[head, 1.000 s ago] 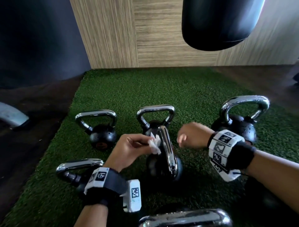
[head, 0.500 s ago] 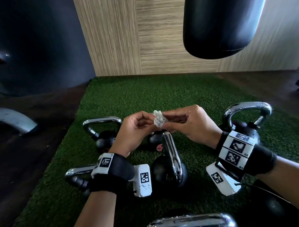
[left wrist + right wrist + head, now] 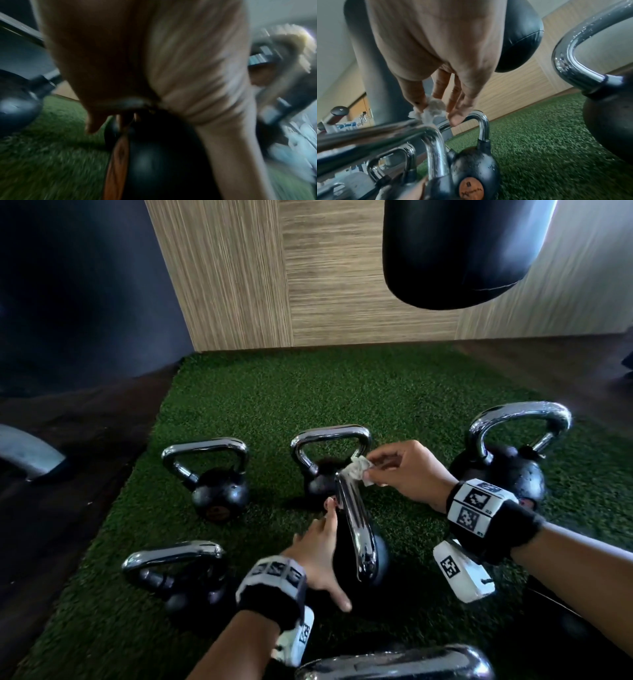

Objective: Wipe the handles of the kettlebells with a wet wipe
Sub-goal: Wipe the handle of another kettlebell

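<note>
Several black kettlebells with chrome handles stand on green turf. The middle near kettlebell's handle runs away from me. My right hand pinches a crumpled white wet wipe against the far end of that handle. In the right wrist view the wipe sits under thumb and fingers, above the handle. My left hand lies with straight fingers against the left side of the same kettlebell. The left wrist view is blurred: a palm over the black ball.
Other kettlebells stand at back left, back middle, right, front left, and one handle at the bottom edge. A black punching bag hangs above the far right. Dark floor borders the turf at left.
Both hands held the wipe up together half a second ago. Now the right hand alone has it, lowered onto the handle's far end. The left hand dropped, open, beside the kettlebell.
</note>
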